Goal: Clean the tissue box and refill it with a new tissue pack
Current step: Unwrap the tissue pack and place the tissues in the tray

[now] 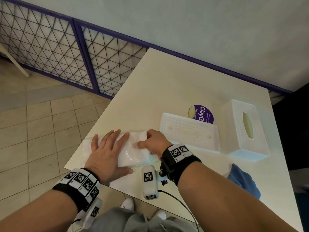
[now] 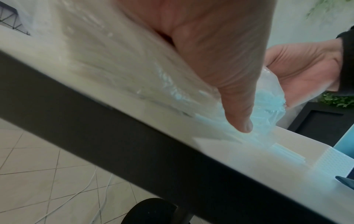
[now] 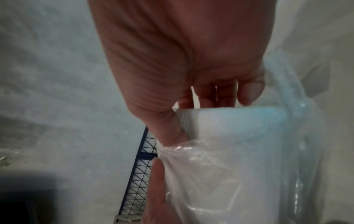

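Lower centre of head view: tissue pack [image 1: 133, 151] in clear plastic wrap, lying on surface [image 1: 167, 91] close to its near edge. Left hand [image 1: 107, 153] flat on top, fingers straight and spread, pressing pack down. Right hand [image 1: 154, 141] at pack's right end, fingers curled round the tissue stack where the wrap gapes; right wrist view shows thumb [image 3: 164, 128] at the white stack's end, wrap [image 3: 220, 166] bunched below it.

Right of hands: tissue box base [image 1: 189, 131], grid side up, then tissue box cover [image 1: 245, 129] standing with oval slot on top, both apart from pack. Blue cloth [image 1: 242, 180] at lower right, near surface edge.

Risks, judged:
- Pack near the edge, so a hard pull with weak left-hand pressure could slide it off onto the floor.
- Grabbing only top sheets could tear or fan the stack instead of freeing it whole.
- Wrap may cling and drag along with the tissues.

Writing: round purple sticker [image 1: 203, 114] behind base, "ClayG" readable, rest hidden by base; small print partly reads "Let's keep", remainder too small. Square black-and-white marker tags on both wristbands. No brand visible on pack.
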`<act>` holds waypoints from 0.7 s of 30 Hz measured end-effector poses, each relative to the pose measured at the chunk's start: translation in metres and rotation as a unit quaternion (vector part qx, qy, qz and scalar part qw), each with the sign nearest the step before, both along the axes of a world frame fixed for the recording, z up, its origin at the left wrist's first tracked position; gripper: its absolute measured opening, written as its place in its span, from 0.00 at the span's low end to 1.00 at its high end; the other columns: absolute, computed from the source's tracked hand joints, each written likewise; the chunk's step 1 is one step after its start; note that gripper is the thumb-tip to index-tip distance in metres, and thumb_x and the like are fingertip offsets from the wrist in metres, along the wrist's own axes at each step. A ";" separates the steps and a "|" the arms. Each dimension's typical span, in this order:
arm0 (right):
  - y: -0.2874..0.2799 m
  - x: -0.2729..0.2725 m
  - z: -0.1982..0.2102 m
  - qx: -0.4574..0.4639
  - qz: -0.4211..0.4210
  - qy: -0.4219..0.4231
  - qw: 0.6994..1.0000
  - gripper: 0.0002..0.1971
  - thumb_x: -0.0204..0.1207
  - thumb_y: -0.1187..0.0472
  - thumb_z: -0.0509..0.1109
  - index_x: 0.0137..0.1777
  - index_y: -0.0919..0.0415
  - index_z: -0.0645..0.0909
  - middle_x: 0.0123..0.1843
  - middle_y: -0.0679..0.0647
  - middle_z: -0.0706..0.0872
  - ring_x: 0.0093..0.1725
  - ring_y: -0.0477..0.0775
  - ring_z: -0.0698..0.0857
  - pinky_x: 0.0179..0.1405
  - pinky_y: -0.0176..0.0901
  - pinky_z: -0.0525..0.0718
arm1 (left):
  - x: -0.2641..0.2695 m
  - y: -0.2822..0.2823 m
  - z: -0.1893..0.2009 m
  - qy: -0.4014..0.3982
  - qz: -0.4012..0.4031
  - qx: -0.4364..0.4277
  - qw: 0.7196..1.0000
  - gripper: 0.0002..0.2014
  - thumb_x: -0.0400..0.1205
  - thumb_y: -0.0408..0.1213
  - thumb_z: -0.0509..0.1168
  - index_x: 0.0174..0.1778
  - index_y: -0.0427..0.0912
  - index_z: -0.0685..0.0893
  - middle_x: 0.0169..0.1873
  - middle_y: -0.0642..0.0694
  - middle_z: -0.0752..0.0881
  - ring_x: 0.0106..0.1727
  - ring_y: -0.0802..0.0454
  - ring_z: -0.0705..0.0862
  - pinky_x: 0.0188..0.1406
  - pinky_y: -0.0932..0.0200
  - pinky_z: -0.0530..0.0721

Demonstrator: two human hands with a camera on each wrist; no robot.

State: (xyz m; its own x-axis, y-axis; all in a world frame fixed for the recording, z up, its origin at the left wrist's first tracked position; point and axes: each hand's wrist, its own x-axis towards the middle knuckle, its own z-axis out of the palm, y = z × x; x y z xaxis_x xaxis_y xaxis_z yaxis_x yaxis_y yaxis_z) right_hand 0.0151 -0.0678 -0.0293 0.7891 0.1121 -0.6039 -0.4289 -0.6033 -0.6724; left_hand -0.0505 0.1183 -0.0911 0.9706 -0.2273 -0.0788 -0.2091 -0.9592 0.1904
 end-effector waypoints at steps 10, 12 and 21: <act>0.003 -0.004 -0.004 0.085 -0.096 0.109 0.986 0.19 0.65 0.56 0.80 0.55 0.62 0.84 0.51 0.57 0.89 0.51 0.59 0.88 0.52 0.53 0.88 | -0.003 -0.001 0.012 0.001 0.030 -0.046 0.999 0.66 0.52 0.83 0.60 0.78 0.65 0.28 0.83 0.47 0.50 0.84 0.47 0.45 0.79 0.39 0.32; 0.005 -0.006 -0.002 0.069 -0.066 0.058 0.994 0.21 0.69 0.56 0.75 0.61 0.61 0.81 0.58 0.59 0.88 0.57 0.61 0.87 0.60 0.61 0.86 | -0.002 0.001 0.018 0.013 0.030 -0.028 0.999 0.67 0.52 0.85 0.58 0.75 0.66 0.22 0.84 0.48 0.47 0.84 0.48 0.43 0.79 0.40 0.32; -0.024 0.003 0.050 -0.023 -0.011 -0.114 0.993 0.17 0.73 0.60 0.72 0.62 0.61 0.79 0.58 0.57 0.86 0.55 0.60 0.86 0.54 0.56 0.88 | 0.001 0.013 0.035 0.056 0.066 0.033 0.996 0.63 0.57 0.76 0.60 0.77 0.62 0.24 0.80 0.53 0.57 0.80 0.50 0.59 0.79 0.36 0.49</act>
State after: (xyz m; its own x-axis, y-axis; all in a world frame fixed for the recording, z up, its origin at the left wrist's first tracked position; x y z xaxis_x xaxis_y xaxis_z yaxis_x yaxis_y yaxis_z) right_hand 0.0179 -0.0922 0.0202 0.9082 0.0695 -0.4127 -0.2814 -0.6285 -0.7251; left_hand -0.0498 0.1312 -0.0557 0.9759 -0.0884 -0.1993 -0.0605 -0.9880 0.1420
